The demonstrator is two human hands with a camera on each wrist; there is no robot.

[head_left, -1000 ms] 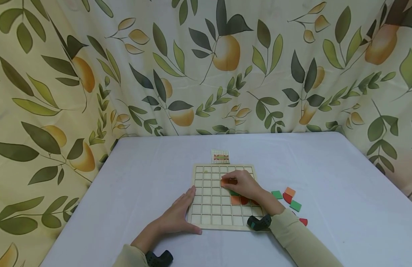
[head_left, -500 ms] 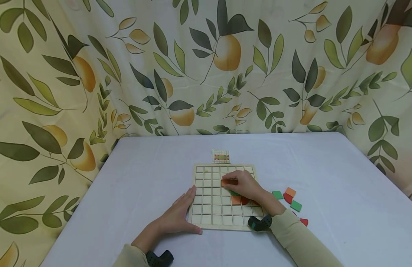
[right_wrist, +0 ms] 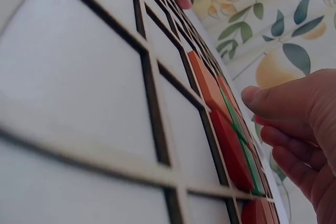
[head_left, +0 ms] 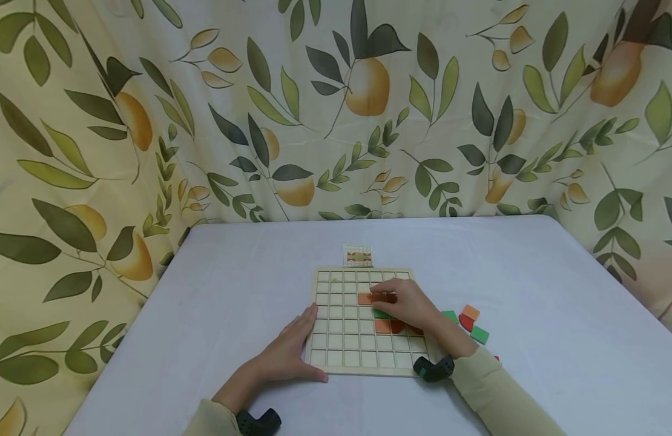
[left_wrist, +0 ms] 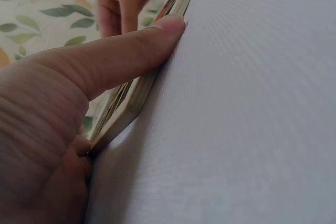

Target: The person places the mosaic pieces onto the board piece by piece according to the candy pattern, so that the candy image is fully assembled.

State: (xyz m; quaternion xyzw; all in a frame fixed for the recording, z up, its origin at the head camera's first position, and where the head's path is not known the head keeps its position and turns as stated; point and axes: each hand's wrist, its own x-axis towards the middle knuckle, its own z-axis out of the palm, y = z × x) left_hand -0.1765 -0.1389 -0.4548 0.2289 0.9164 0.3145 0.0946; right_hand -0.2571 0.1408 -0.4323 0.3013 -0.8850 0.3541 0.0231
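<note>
A pale gridded board [head_left: 336, 343] lies on the table. My left hand [head_left: 287, 348] rests along its left edge with straight fingers, and in the left wrist view the thumb [left_wrist: 131, 51] lies against the board's edge. Over the board's right half is my right hand [head_left: 407, 303], fingers bent, just right of an orange tile [head_left: 364, 298] set in a cell. In the right wrist view nothing shows between its thumb [right_wrist: 278, 98] and fingers. A green tile [head_left: 381, 314], another orange tile [head_left: 382, 326] and a red piece [head_left: 397, 327] sit in nearer cells, partly hidden by the hand.
Loose pieces lie right of the board, among them a green tile [head_left: 480, 335], an orange tile [head_left: 470, 312] and a red piece [head_left: 466, 322]. Behind the board is a small pattern card [head_left: 358, 256]. A leaf-and-fruit curtain [head_left: 336, 121] hangs behind the white table [head_left: 232, 272].
My right hand has shifted a little to the right, off the orange tile, which now shows in its cell. The left hand keeps its place on the board's edge.
</note>
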